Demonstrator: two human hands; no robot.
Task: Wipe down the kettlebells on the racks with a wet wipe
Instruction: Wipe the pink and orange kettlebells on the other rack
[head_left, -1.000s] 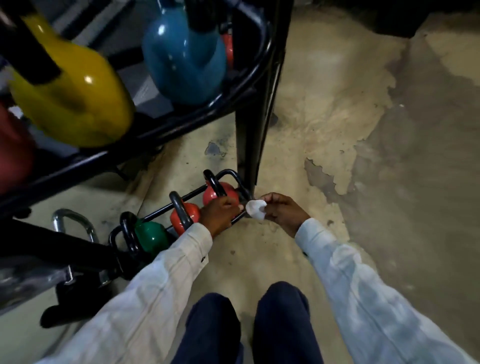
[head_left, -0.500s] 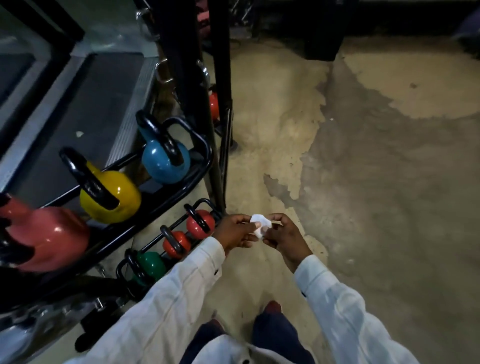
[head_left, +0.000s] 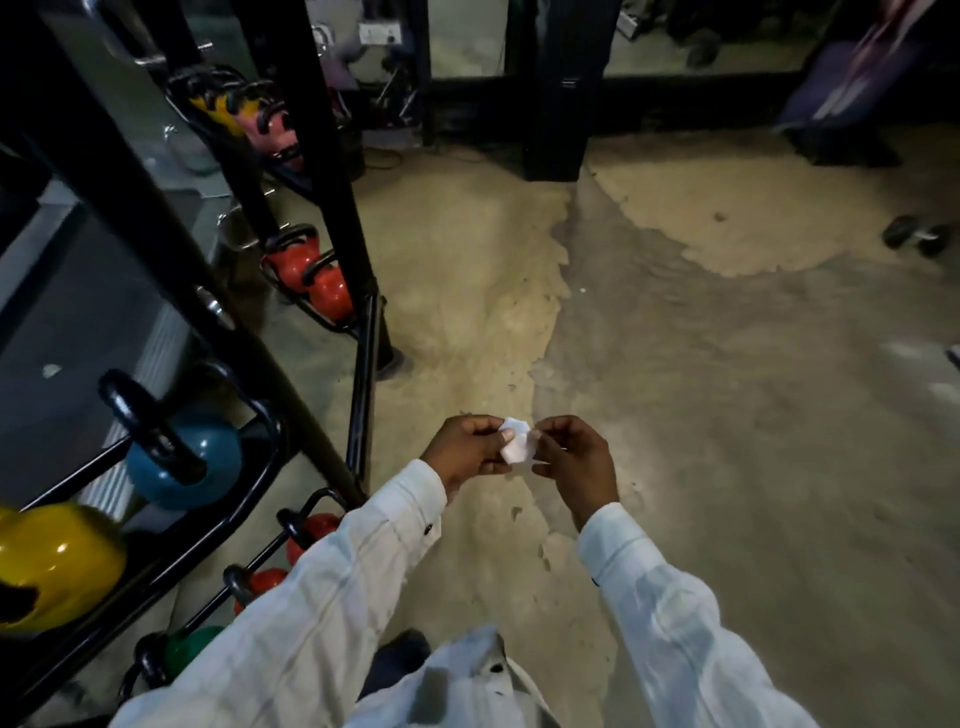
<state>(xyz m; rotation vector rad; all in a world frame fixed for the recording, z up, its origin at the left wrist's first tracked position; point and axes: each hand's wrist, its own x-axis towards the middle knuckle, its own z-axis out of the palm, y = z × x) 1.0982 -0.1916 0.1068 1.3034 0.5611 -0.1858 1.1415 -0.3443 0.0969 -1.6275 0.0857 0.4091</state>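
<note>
Floor (head_left: 675, 415): patchy worn concrete, gym clutter along the far wall.
Rack (head_left: 208, 291): left side. A second ago the view sat right down at its bottom shelf, now it's pulled up and back.
Kettlebells: yellow kettlebell (head_left: 57, 561) and blue kettlebell (head_left: 192, 462) on the middle shelf, red kettlebells (head_left: 317, 530) at the bottom shelf's right end, nothing touching them now.
Left hand (head_left: 467, 452): was down by the red ones, now lifted clear, grip pinching the wipe's left edge.
Wet wipe (head_left: 515, 447): bunched between both hands, over floor right of the rack.
Right hand (head_left: 576, 457): grip pinching the other edge.
Guess: refolding to a clean side before the next bell.
</note>
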